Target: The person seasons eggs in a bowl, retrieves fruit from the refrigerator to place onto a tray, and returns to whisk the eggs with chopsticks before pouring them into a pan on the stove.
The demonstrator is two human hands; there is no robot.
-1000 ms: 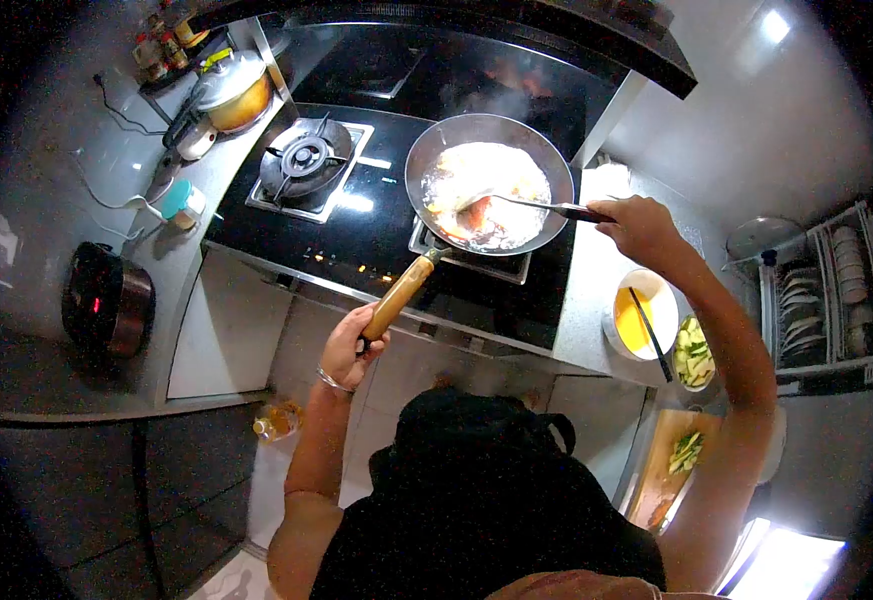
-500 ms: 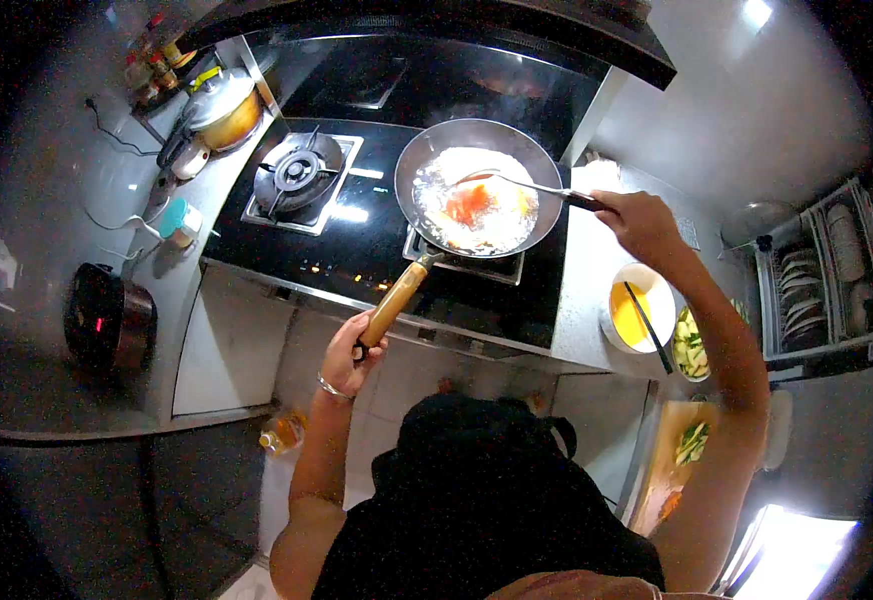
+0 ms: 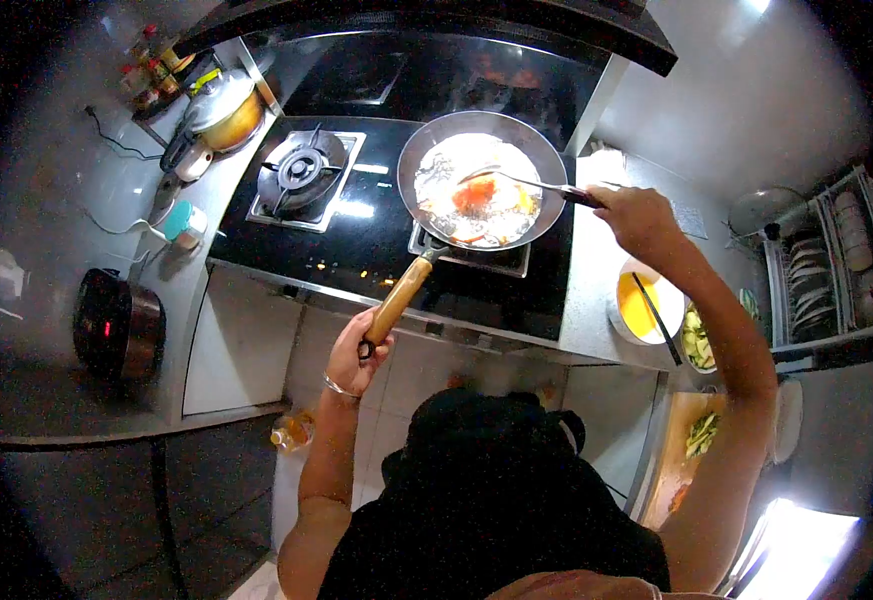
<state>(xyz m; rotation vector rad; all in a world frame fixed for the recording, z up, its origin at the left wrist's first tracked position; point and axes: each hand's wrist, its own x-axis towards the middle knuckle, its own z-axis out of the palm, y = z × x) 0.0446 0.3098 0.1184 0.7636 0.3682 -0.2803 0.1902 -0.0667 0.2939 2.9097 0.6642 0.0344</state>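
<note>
A deep wok (image 3: 418,170) stands over the right burner, with whitish, bubbling contents and a red-orange patch of food (image 3: 473,196) inside. My left hand (image 3: 358,345) is closed round the end of its wooden handle (image 3: 399,300). Over at the wok's right side, my right hand (image 3: 644,225) grips the dark handle of a metal spatula (image 3: 536,183). The spatula reaches across the rim, and its head lies at the red-orange food; its exact shape is blurred by glare.
A white bowl (image 3: 620,325) of yellow liquid holds black chopsticks (image 3: 659,325). Beside it is a bowl of cut green vegetable (image 3: 696,340). More pieces lie on a cutting board (image 3: 684,410). Left are a bare burner (image 3: 301,170), a lidded pot (image 3: 231,125) and a dark cooker (image 3: 121,325).
The spatula and red-orange food have shifted only slightly within the wok. Both hands keep their grips. The whole view has moved a little, with most things lower or further right.
</note>
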